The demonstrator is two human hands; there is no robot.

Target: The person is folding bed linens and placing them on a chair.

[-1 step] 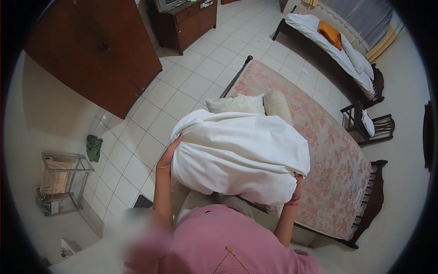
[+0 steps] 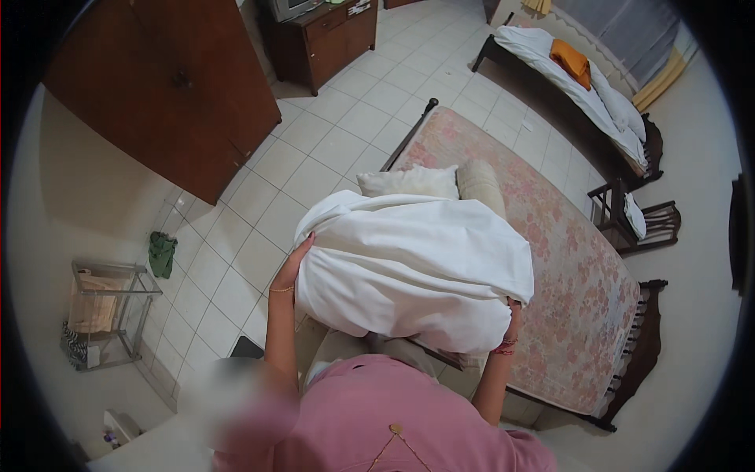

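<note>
A large bunched white cloth, which looks like a bedsheet (image 2: 409, 263), is held up in front of me between both hands. At its left edge, my left hand (image 2: 292, 263) grips it, fingers partly buried in the folds. My right hand (image 2: 513, 316) is closed on the lower right corner, mostly covered by the fabric. Behind and under the cloth is a bed with a bare pink floral mattress (image 2: 582, 315). A white pillow (image 2: 409, 181) and a cream bolster (image 2: 480, 186) lie on it, partly hidden by the cloth.
A brown wardrobe (image 2: 165, 94) and a low cabinet (image 2: 340, 39) stand at the far left. Another bed (image 2: 535, 63) with an orange cloth (image 2: 571, 63) is at the far right, a dark chair (image 2: 661, 223) near it. On the left are a metal rack (image 2: 118, 315) and a green cloth (image 2: 162, 254).
</note>
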